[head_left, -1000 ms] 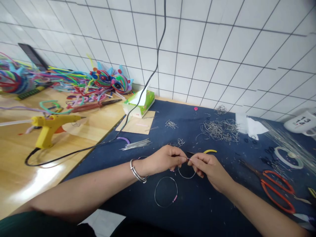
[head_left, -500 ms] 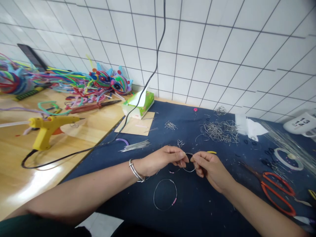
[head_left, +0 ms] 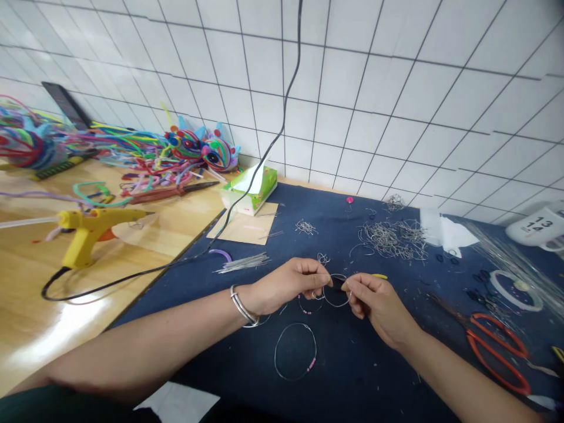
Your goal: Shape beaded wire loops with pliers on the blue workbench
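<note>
Between my two hands a small wire ring (head_left: 337,305) is held up over the dark blue cloth. My left hand (head_left: 308,281) pinches its left side, and a silver bangle (head_left: 240,305) circles that wrist. On the right side, my right hand (head_left: 368,292) grips the ring between thumb and fingers. Below them a larger wire loop with pink beads (head_left: 275,352) lies on the cloth. Another loop with pink beads (head_left: 307,312) is partly hidden behind my left hand. A little wire tangle (head_left: 323,258) sits just beyond my left fingers.
Orange-handled scissors (head_left: 497,352) lie at the right, near a white ring (head_left: 496,282). Wire pieces (head_left: 392,239) are heaped farther back. A tissue box (head_left: 264,188) stands at the cloth's edge; a yellow glue gun (head_left: 83,235) and black cable (head_left: 132,273) are at the left.
The view has shifted slightly. My hands still hold the ring, and more of the beaded loop behind my left hand shows.
</note>
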Motion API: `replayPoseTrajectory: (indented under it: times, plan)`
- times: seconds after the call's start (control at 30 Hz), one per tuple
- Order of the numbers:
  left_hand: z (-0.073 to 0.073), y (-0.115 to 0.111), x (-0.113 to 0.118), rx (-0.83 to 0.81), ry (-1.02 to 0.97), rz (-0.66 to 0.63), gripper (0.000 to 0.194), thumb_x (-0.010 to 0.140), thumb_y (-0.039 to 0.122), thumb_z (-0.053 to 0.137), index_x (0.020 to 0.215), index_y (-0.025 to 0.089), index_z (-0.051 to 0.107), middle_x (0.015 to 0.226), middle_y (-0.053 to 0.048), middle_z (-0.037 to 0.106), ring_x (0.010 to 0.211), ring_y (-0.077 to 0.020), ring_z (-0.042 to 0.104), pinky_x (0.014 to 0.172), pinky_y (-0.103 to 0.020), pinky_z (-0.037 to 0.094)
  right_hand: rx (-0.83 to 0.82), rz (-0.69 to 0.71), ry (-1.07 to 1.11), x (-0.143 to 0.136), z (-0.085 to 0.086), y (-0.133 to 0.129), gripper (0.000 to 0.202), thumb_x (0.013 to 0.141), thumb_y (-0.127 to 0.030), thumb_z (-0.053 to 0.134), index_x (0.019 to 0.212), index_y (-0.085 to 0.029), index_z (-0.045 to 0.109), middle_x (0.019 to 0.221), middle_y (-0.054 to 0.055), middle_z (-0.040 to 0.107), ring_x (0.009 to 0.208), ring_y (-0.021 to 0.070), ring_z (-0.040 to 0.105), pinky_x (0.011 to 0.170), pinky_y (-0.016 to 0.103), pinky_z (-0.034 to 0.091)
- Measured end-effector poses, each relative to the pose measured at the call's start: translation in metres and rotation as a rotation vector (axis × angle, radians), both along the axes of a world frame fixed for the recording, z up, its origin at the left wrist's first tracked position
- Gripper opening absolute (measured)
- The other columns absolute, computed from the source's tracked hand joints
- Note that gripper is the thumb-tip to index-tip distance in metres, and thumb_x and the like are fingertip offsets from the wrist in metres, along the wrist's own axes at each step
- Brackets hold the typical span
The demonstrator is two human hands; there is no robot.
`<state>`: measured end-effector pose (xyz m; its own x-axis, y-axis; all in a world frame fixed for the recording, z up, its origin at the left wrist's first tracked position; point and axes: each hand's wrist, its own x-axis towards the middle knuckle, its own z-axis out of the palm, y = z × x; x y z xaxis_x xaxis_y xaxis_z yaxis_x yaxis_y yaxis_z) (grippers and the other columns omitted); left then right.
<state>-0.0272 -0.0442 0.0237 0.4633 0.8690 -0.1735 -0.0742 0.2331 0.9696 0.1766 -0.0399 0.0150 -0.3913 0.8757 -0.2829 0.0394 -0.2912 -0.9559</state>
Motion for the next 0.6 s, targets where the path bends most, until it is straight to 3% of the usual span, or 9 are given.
replayPoseTrajectory:
  times: [0.27,0.6]
  plan:
    - [-0.001,0.000,0.001,0.081,0.102,0.076,0.018,0.080,0.031,0.052,0.081,0.015,0.060,0.063,0.002,0.049,0.056,-0.0082,0.044,0.055,-0.021,0.038,-0.020,0.061,-0.031,0.000,0.001,-0.002,0.026,0.076,-0.042,0.058,0.079,-0.016,0.062,0.060,-0.001,0.051,0.050,0.0076,0.042,0.046,0.022,0.031]
    - [0.005,0.002,-0.002,0.206,0.246,-0.123,0.018,0.081,0.029,0.051,0.079,0.015,0.060,0.062,0.002,0.049,0.056,-0.0083,0.042,0.054,-0.021,0.036,0.121,0.183,-0.194,0.005,0.010,0.005,0.026,0.079,-0.040,0.054,0.078,-0.016,0.064,0.062,-0.001,0.049,0.053,0.0076,0.040,0.048,0.021,0.030]
